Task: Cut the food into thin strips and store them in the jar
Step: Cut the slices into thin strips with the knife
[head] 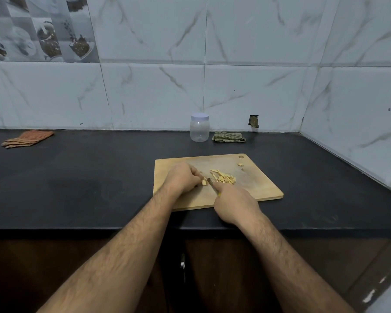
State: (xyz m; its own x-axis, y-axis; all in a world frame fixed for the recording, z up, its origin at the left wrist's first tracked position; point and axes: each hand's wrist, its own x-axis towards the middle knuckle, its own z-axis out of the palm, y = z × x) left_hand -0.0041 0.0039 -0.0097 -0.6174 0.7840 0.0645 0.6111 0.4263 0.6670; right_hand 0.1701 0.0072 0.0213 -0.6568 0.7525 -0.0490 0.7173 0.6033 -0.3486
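Note:
A wooden cutting board (260, 188) lies on the black counter. On it my left hand (182, 178) pinches a small pale piece of food (204, 182) against the board. My right hand (234, 203) grips a small knife (210, 182) whose blade rests just right of that piece. A heap of thin pale strips (224, 177) lies right of the blade. A small stub of food (240, 164) sits near the board's far right corner. The clear plastic jar (199, 129) with a white lid on stands behind the board by the wall.
A folded green checked cloth (229, 137) lies right of the jar. An orange striped cloth (27, 138) lies at the far left of the counter (88, 177). Tiled walls close the back and the right side. Dark cabinet fronts sit below the counter edge.

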